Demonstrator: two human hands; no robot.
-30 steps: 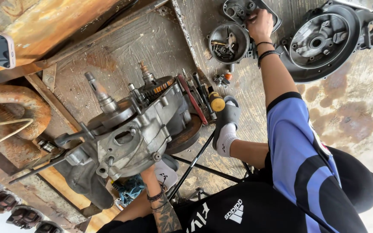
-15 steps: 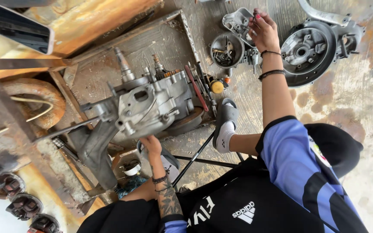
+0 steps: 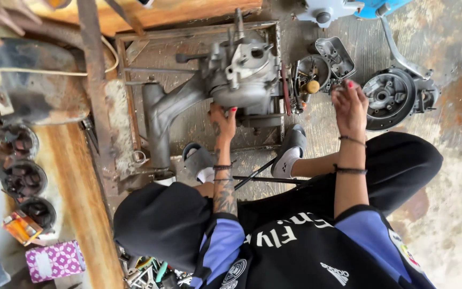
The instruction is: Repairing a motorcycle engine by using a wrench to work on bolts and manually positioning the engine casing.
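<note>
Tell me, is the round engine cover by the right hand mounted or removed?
Removed: the round engine cover lies flat on the floor, apart from the engine block.

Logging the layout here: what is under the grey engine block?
The engine block rests on a rusty metal tray on the floor. The left hand touches its lower edge. The tray surface directly beneath the block is hidden.

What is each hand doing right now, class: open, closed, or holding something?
Left hand: resting on the grey engine block, fingers curled.
Right hand: open, holding nothing visible, above the floor parts.

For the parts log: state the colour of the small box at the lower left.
The small box is purple with a white pattern; head view.
</note>
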